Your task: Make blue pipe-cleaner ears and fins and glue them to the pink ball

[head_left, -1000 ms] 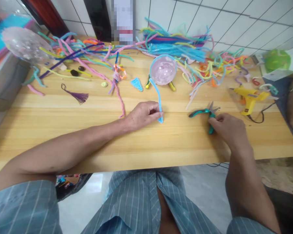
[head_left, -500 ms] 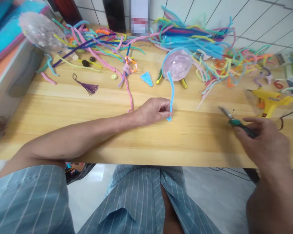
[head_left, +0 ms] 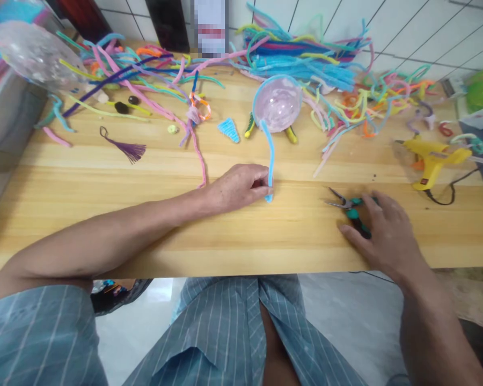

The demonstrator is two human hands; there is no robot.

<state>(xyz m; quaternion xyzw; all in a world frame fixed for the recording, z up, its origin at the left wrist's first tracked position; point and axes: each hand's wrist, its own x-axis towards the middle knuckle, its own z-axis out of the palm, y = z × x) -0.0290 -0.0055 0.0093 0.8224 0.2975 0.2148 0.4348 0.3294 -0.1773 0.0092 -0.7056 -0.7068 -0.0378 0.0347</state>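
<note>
My left hand (head_left: 247,185) pinches a light blue pipe cleaner (head_left: 271,153) close to its lower end, which looks folded. The strip's upper end reaches the front of a clear plastic dome (head_left: 279,107) with a blue rim and yellow-green feet (head_left: 292,135). Long-nose pliers (head_left: 349,206) with green and black handles lie on the table, jaws apart. Over their handles rests my right hand (head_left: 382,228), fingers spread and not wrapped round them. A blue wound trapezoid piece (head_left: 229,130) sits left of the dome.
A yellow glue gun (head_left: 434,155) with its cord lies at the right. Pipe cleaners (head_left: 301,72) are heaped along the back wall. At the left are a purple tassel (head_left: 129,148), a clear plastic bag (head_left: 34,53) and a pink-stemmed figure (head_left: 195,115).
My right hand has moved left and set the pliers on the table, its fingers loosening and the jaws spreading. My left hand keeps its pinch. The view has shifted slightly right.
</note>
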